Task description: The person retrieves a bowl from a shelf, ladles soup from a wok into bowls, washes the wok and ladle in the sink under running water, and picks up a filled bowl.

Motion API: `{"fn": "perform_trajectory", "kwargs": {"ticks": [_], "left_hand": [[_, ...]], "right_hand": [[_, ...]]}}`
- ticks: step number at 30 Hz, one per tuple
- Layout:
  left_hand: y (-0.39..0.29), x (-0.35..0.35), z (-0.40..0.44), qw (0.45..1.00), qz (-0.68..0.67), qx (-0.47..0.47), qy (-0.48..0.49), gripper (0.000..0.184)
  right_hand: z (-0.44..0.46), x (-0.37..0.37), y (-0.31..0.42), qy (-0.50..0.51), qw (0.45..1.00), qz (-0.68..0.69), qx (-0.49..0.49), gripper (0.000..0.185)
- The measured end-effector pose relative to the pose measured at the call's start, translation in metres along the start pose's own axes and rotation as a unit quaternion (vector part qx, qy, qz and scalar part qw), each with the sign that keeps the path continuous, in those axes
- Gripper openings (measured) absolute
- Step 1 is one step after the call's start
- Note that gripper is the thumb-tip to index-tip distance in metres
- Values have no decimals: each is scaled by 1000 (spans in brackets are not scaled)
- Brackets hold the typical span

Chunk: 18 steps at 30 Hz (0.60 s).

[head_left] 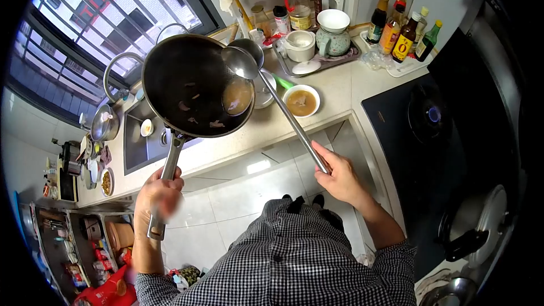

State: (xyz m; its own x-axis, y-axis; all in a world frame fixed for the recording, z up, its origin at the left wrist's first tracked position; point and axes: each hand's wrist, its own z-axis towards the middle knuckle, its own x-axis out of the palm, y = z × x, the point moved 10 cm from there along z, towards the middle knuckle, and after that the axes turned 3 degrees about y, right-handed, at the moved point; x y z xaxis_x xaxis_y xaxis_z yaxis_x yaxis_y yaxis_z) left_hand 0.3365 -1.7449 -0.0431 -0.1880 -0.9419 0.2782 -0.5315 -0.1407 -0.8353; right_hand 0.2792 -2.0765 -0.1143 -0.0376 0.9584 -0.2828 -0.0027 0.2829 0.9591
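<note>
My left hand [158, 195] is closed round the metal handle of a dark wok [184, 82], held up over the counter's front edge and the sink side. The wok is tilted, and brownish broth [237, 97] pools at its right side; a few pale scraps cling to the inside. In my right hand [340, 174] is the long handle of a metal ladle [290, 118], its head over the wok's right rim. On the counter, right of the wok, stands a white bowl of brown broth [301, 102]. Another white bowl [264, 93] is partly hidden behind wok and ladle.
A sink [133, 141] lies left, below the wok. Behind the bowls, a tray [345, 56] carries a teapot [333, 42] and a white pot. Sauce bottles [405, 42] stand back right. A black cooktop [405, 175] with a lidded pot [476, 221] is at the right.
</note>
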Motion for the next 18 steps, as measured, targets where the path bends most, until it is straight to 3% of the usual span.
{"fn": "perform_trajectory", "kwargs": {"ticks": [4, 7, 11, 18], "left_hand": [[-9, 9, 9, 998, 68, -11, -11, 29], [-14, 22, 15, 999, 12, -29, 13, 33], [-26, 32, 16, 993, 108, -34, -36, 38], [-37, 71, 12, 988, 105, -87, -67, 17]], "right_hand": [[2, -3, -11, -3, 1000, -14, 1, 57], [3, -6, -14, -12, 999, -36, -9, 56], [4, -10, -17, -11, 1000, -27, -7, 56], [8, -9, -15, -24, 990, -100, -92, 57]]}}
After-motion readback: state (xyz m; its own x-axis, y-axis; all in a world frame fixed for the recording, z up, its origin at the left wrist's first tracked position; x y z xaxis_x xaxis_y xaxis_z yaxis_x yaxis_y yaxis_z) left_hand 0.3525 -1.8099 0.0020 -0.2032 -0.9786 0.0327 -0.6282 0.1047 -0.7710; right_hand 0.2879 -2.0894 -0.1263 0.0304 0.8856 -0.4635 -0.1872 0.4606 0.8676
